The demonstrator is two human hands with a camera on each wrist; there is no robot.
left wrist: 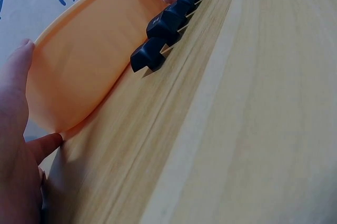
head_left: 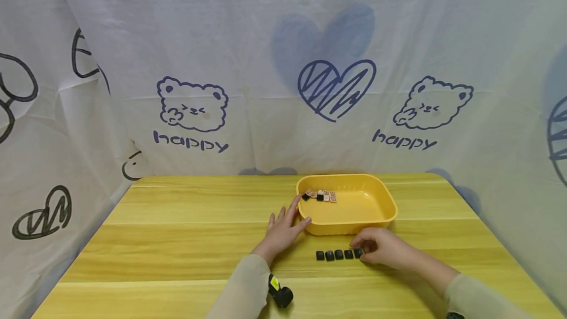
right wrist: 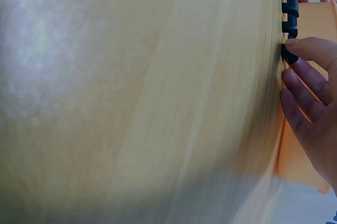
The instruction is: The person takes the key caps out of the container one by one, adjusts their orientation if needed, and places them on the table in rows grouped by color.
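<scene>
Several black keycaps (head_left: pixel 338 254) stand in a row on the table in front of a yellow plastic basin (head_left: pixel 390 210). My right hand (head_left: pixel 384 248) is at the row's right end, thumb and index finger pinching the last keycap (right wrist: pixel 289 54). In the right wrist view its other fingers extend beside that keycap. My left hand (head_left: pixel 283 233) rests at the basin's left side with fingers spread, touching its rim and wall. Viewed from the left wrist, the nearest keycap (left wrist: pixel 147 55) sits apart from the left hand's fingers (left wrist: pixel 47 145).
Inside the basin, at its left, lie several small pale and black pieces (head_left: pixel 326 196), too small to make out. The wooden table (head_left: pixel 177 250) ends at a printed cloth (head_left: pixel 266 127) behind it. A black wrist camera (head_left: pixel 281 295) is strapped to the left wrist.
</scene>
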